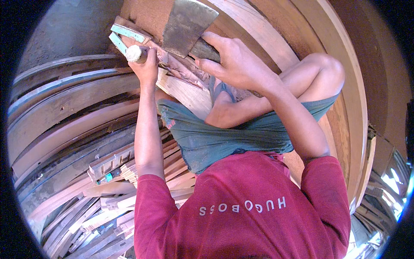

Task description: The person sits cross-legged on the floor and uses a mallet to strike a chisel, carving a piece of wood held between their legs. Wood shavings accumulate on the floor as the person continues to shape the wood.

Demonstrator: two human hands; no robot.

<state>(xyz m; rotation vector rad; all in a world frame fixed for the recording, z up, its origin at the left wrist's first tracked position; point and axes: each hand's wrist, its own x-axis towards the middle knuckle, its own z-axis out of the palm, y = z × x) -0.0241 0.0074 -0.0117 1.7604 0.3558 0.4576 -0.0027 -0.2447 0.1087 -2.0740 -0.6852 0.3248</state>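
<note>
My left hand (pixel 148 67) is closed round an upright, chisel-like tool (pixel 134 53); its round, pale, worn top faces up and its lower end is hidden. My right hand (pixel 239 62) grips the short dark handle of a hatchet-like tool with a broad grey head (pixel 187 28), raised just right of the left hand. Beneath both hands lies a reddish wooden workpiece (pixel 179 69) with a rough, cut surface. A pale board (pixel 185 93) extends from it toward my crossed legs. Beyond the left hand, light-green painted strips (pixel 129 33) form a corner on the wood.
Long curved planks (pixel 73 93) lie along the left. A heap of wood offcuts (pixel 99 216) fills the lower left, near a slotted wooden piece (pixel 113 163). Large curved timbers (pixel 345 99) sweep round my right side. Brown sawdust (pixel 144 15) covers the surface at the far side.
</note>
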